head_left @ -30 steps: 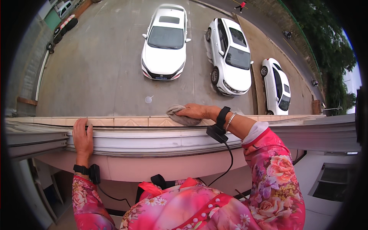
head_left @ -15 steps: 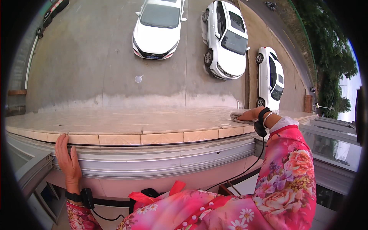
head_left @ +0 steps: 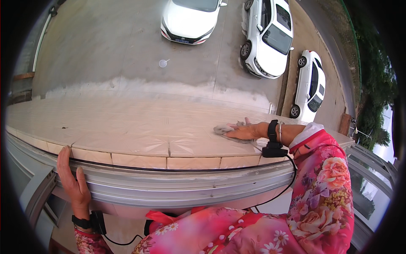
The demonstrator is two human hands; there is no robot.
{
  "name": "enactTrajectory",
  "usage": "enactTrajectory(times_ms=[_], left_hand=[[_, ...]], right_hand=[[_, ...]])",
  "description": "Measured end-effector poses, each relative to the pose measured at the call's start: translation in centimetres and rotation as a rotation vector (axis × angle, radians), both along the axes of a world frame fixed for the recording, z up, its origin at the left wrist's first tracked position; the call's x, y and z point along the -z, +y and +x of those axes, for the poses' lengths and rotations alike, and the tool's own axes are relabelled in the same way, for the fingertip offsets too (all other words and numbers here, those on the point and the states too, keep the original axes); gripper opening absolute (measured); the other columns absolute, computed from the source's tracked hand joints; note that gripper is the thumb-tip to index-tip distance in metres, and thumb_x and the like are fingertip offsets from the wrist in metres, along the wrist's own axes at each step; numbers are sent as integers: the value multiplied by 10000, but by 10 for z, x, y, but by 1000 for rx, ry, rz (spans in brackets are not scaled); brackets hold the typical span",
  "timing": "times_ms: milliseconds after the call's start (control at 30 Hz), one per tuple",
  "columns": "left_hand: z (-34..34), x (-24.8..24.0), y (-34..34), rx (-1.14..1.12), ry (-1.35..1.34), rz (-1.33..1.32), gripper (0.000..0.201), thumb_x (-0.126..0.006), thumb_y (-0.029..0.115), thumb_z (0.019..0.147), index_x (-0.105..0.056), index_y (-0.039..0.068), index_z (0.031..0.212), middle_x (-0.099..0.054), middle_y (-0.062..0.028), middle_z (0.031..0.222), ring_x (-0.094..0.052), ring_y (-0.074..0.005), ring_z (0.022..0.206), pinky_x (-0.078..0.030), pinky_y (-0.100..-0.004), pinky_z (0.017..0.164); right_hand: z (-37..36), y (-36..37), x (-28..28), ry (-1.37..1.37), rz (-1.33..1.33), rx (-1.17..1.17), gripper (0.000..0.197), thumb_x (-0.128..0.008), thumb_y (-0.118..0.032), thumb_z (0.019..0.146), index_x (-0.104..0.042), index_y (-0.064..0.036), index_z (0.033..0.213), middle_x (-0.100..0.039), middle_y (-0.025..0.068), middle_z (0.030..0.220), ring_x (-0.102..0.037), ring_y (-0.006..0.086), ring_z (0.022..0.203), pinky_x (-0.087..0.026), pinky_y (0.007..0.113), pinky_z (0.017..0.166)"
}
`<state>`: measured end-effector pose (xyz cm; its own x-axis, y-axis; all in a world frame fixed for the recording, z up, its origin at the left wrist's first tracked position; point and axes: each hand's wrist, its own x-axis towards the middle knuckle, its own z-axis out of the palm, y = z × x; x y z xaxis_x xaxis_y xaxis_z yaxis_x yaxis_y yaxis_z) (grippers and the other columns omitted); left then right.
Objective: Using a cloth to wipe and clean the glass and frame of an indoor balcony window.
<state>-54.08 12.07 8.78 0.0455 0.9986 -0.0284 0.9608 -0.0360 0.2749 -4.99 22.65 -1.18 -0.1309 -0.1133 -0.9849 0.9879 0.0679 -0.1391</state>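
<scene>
My right hand [head_left: 244,131] presses down on a crumpled grey cloth [head_left: 226,130], its fingers spread over it. The cloth lies on the wide beige tiled ledge [head_left: 118,127] outside the window, right of the middle. My left hand [head_left: 75,182] rests across the silver window frame [head_left: 177,186] at the left. Its fingers are stretched out with the tips at the ledge's tiled edge, the thumb held apart, and nothing in it. A black wristband with a small box and cable sits on each wrist.
Beyond the ledge lies a concrete yard far below. A white car [head_left: 189,22], a second white car [head_left: 270,42] and a third [head_left: 309,86] stand there. A round pale scoop-like object [head_left: 163,63] lies on the concrete. Sliding window panels [head_left: 368,186] flank me at the right.
My right hand has moved left and nearer with the cloth along the ledge. My left hand stays on the frame. The view has shifted, so the cars sit higher and farther right.
</scene>
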Motion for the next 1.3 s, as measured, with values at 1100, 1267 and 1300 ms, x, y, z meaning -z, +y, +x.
enactTrajectory(times_ms=[1100, 1267, 1300], left_hand=[[6, -11, 12, -7, -4, -14, 464, -470, 153, 838, -467, -16, 1270, -467, -202, 1312, -415, -357, 1239, -278, -425, 1061], [7, -6, 10, -22, -75, 48, 500, -499, 168, 822, -458, -21, 1282, -476, -210, 1307, -422, -374, 1235, -287, -435, 1060], [8, -6, 10, -24, -74, 47, 513, -511, 181, 818, -456, -20, 1286, -479, -211, 1304, -421, -377, 1236, -287, -437, 1060]], right_hand=[[68, -3, 83, -251, -187, 430, 954, -394, -738, 805, -196, -82, 1467, -142, 173, 1527, -185, 376, 1385, -252, 558, 1062], [-103, 19, 152, 88, -184, 351, 934, -386, -743, 794, -67, -212, 1492, 124, 89, 1546, 103, 332, 1414, -112, 563, 1109], [-136, 24, 154, 123, -161, 345, 1012, -400, -773, 772, -43, -157, 1491, 90, 150, 1530, 42, 294, 1414, -249, 563, 1064]])
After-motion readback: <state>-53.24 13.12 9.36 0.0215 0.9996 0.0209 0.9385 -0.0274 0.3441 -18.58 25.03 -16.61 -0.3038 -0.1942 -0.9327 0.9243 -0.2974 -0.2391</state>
